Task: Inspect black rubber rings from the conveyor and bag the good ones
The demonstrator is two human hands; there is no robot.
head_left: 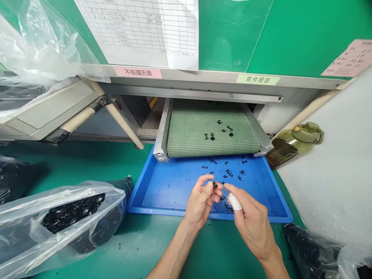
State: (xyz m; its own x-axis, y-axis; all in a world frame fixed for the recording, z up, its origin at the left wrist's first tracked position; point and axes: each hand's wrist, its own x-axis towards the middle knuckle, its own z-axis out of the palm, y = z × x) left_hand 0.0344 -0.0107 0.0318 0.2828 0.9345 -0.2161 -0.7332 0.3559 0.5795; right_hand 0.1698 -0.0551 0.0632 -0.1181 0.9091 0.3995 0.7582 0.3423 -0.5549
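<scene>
While working over the blue tray (151,190), had a small black part (215,185) up in the air, nipped between thumb and fingers of the left hand (200,201)! Held it above the tray, nearer the front edge than the back. Had the right hand (252,221) close by, with the index finger (236,190) stretched out to just beside the part and the rest folded in. Couldn't tell whether touching the part with that fingertip, nor whether gripping anything inside the folded fingers. Wore a white cover (235,202) on one digit there. Down below, had black bits (228,172) strewn across the tray, mostly right of centre, between belt (188,124) and hands. Straight ahead, faced that green belt, set between metal rails (163,131) and jutting out over the tray's far side, with a few more bits on top, some round, some spindly. Off to the left, had a clear bag (116,199) lying on the green table (139,244), with a dark heap (74,211) of small pieces showing through. Over on the right, had an olive bottle (290,145) beside the belt's end, next to the white wall (334,178), and lower down another bag (315,250), dark inside, just by the tray's near corner. Up top, met a printed sheet (151,35) on a green board (232,35).
</scene>
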